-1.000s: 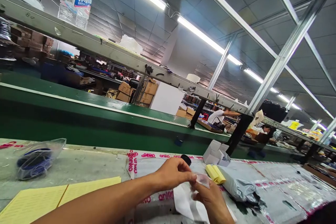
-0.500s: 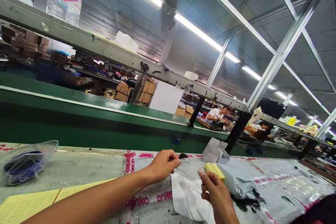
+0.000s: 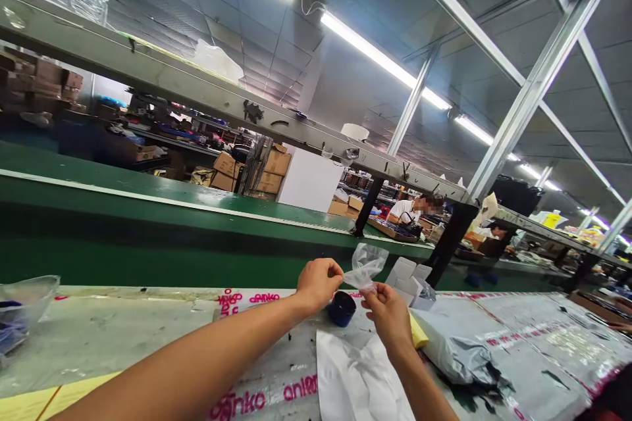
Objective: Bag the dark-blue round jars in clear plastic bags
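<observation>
A small clear plastic bag (image 3: 368,263) is stretched between my two hands above the bench. My left hand (image 3: 320,283) pinches its left edge, and my right hand (image 3: 388,309) grips its lower right part. Just below the bag, a dark blue round object (image 3: 342,309) stands on the bench between my hands. A crumpled white sheet (image 3: 353,375) lies nearer to me, partly under my right forearm. Behind my right hand is an open white box (image 3: 407,281), with a yellow block (image 3: 418,332) beside my right wrist.
A grey plastic parcel (image 3: 454,342) lies right of my right hand. At the far left sit a bagged blue item (image 3: 14,322) and yellow paper (image 3: 74,398). A green conveyor (image 3: 148,237) runs behind the bench, under a metal shelf (image 3: 187,82). A person (image 3: 407,210) works beyond.
The clear bag now shows raised and spread between my hands. My hands are higher and closer together. The dark blue round object now shows below them. The view has shifted slightly to the right.
</observation>
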Demonstrator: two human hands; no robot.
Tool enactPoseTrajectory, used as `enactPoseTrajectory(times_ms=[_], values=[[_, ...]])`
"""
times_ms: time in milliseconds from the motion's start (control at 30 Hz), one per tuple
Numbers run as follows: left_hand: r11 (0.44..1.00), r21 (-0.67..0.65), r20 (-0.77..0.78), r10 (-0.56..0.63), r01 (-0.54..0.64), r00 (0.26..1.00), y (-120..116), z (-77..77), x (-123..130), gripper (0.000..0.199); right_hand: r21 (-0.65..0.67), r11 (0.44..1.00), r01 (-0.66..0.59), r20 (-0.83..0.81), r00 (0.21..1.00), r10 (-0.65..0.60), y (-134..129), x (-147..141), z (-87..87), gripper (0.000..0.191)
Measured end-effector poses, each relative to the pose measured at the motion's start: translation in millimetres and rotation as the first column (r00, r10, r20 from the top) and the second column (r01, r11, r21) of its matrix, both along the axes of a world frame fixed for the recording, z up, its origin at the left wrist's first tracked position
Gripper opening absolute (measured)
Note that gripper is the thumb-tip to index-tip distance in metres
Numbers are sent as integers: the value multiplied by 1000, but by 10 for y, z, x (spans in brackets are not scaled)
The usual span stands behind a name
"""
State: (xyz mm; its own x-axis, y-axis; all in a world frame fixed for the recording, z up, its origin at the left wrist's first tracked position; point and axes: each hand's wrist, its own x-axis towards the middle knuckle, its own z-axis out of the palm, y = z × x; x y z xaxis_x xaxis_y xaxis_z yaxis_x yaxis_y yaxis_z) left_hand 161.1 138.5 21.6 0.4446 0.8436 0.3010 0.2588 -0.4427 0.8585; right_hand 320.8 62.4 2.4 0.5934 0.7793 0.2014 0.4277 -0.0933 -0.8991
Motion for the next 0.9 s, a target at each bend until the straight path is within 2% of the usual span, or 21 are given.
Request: enactPoseTrajectory(times_ms=[100,233,367,467,567,700,800,900], values=[[996,73,-104,53,-45,993,86,-120,111,8,-125,988,91,225,972,-61,129,137,-118,21],[990,139,-235,69,-36,970,161,-305,147,10,-258,952,163,457,889,-29,183,177,-243,18],[976,215,-343,34,43,939,215,-437,75,10,-342,922,180,598,798,66,129,134,-322,17],[947,291,-420,-4,138,908,244,-481,4,9,-355,913,201,690,715,111,44,102,-337,22],[903,372,-500,-2,217,866,253,-497,-34,7,-339,917,209,783,603,152,-36,62,-332,24],[824,476,-602,50,308,797,244,-517,-21,7,-324,920,221,885,413,213,-106,-1,-327,28],[748,553,-654,116,367,748,247,-542,3,8,-331,917,224,925,269,268,-152,-29,-333,29],[658,617,-672,157,431,723,265,-568,-4,7,-343,913,219,936,162,313,-205,-30,-349,30]])
